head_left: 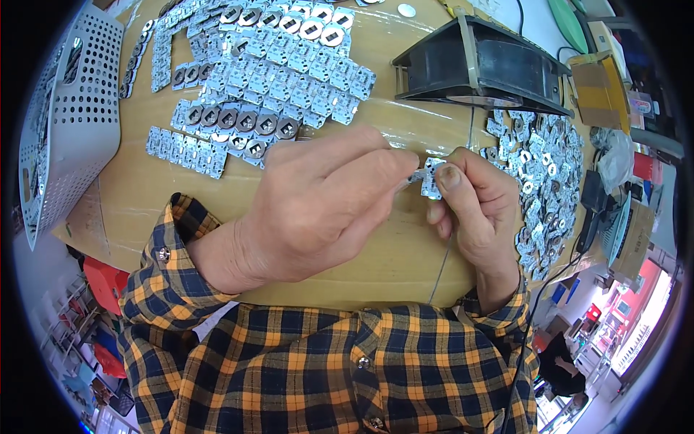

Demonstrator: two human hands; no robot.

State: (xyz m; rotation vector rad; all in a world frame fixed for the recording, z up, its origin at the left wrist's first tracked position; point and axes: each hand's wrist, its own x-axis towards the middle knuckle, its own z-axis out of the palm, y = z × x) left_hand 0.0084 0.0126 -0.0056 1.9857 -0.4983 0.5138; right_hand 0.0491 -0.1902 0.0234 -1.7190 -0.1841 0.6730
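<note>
Brown cardboard covers the table point(144, 210), its far part crowded with small silvery metal plates. Above the near middle of the cardboard the left hand point(311, 210) and the right hand point(473, 206) meet over one small silver plate point(431, 177). The right hand's thumb and fingers are clamped on the plate's right side, thumbnail up; the left hand's thumb and forefinger are pinched together at the plate's left edge, though whether they grip the plate itself or a smaller piece against it cannot be told. Rows of joined plates point(260, 79), some carrying dark round parts, lie along the far left. A loose heap of separate plates point(542, 181) fills the right edge. A black fan housing point(481, 65) stands at the far right, and a white perforated basket point(69, 123) leans at the left edge.
</note>
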